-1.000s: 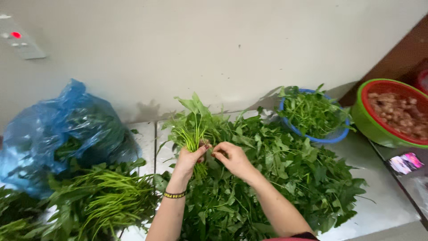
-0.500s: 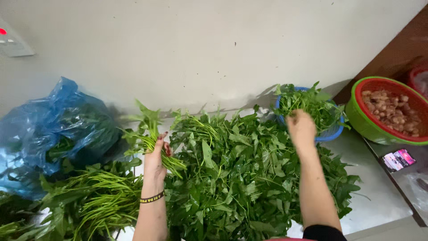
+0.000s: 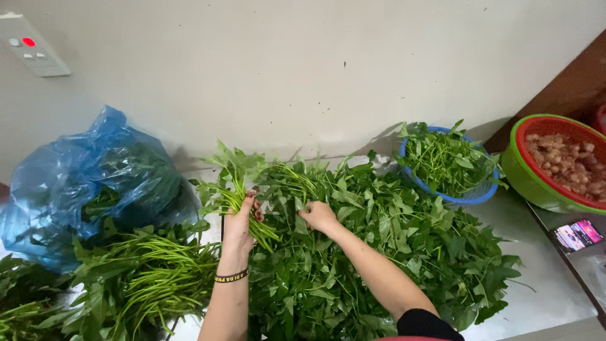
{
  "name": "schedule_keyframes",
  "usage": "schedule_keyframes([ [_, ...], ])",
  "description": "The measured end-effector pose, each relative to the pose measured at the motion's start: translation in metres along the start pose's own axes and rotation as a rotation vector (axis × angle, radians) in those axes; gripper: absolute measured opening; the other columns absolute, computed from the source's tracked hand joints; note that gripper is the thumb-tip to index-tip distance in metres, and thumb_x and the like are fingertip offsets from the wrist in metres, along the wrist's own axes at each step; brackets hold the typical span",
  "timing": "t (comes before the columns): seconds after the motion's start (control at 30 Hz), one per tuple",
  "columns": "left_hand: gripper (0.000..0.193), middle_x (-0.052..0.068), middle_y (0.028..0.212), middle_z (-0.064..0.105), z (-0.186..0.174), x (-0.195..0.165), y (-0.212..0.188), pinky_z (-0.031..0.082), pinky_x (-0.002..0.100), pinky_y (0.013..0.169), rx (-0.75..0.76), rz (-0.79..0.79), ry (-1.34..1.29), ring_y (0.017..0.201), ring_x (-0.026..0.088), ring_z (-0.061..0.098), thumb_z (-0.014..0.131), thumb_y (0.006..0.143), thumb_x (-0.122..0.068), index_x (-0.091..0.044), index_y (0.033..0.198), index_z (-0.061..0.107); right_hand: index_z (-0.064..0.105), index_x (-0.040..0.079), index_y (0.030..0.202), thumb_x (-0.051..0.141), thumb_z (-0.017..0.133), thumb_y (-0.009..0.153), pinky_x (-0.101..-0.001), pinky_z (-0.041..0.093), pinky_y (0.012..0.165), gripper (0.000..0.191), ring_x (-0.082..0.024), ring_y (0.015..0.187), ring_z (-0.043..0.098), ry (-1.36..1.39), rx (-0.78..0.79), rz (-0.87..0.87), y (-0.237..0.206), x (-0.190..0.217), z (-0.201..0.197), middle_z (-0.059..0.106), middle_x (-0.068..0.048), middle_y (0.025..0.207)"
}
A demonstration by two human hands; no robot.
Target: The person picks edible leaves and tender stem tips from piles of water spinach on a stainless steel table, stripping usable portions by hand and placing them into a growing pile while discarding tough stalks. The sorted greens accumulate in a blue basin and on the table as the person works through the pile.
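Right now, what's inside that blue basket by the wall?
The blue basket is heaped with plucked green leafy sprigs that rise above its rim. Whatever lies beneath them, and the basket's bottom, is covered.

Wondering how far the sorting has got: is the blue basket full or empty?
Full. The blue basket is heaped with picked greens that rise above its rim; only the front rim shows.

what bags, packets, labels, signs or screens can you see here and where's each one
Blue plastic bag: far left against the wall, crumpled, translucent, greens inside.
Wall switch panel: upper left on the wall, pale rectangle with a red light.
Small packet: right edge below the green basin, flat, pink and multicoloured.
Wristband: on the left wrist, thin, black with yellow print.
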State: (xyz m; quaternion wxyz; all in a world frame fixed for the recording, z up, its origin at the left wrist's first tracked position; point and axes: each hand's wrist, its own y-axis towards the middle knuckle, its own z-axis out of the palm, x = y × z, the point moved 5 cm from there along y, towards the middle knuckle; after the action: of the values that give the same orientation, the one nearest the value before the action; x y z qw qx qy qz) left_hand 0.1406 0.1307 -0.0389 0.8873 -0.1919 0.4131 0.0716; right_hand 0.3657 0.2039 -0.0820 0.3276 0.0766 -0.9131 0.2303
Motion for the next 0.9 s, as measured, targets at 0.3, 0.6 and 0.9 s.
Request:
schedule_keyframes([
  [0.3,0.018,0.005,0.092,0.075,0.002,0.02,0.0,0.047,0.028,0.052,0.041,0.008,0.368,0.063,0.012,0.06,0.07,0.094,-0.017,-0.006,0.107,0.07,0.063,0.006,0.096,0.028,0.069,0.092,-0.0441,0.052,0.065,0.022,-0.031,0.073,0.065,-0.016,-0.19,-0.543,-0.091,0.07,-0.016,0.063,-0.012,0.086],
  [0.6,0.018,0.002,0.09,0.073,0.013,0.023,-0.013,0.045,0.024,0.054,0.236,-0.117,0.244,0.075,0.009,0.066,0.073,0.09,-0.014,-0.006,0.106,0.07,0.064,0.009,0.111,0.029,0.064,0.099,-0.035,0.054,0.071,0.024,-0.019,0.078,0.065,0.293,0.007,-0.348,-0.086,0.072,-0.011,0.071,-0.007,0.09],
  [0.9,0.017,0.0,0.083,0.066,0.046,0.007,-0.037,0.041,0.024,0.052,0.341,-0.005,0.321,0.067,0.008,0.056,0.079,0.089,-0.013,-0.004,0.1,0.068,0.06,0.001,0.101,0.015,0.067,0.098,-0.026,0.051,0.079,0.015,-0.009,0.085,0.061,0.852,-0.019,-0.463,-0.043,0.06,-0.022,0.066,0.0,0.092],
])
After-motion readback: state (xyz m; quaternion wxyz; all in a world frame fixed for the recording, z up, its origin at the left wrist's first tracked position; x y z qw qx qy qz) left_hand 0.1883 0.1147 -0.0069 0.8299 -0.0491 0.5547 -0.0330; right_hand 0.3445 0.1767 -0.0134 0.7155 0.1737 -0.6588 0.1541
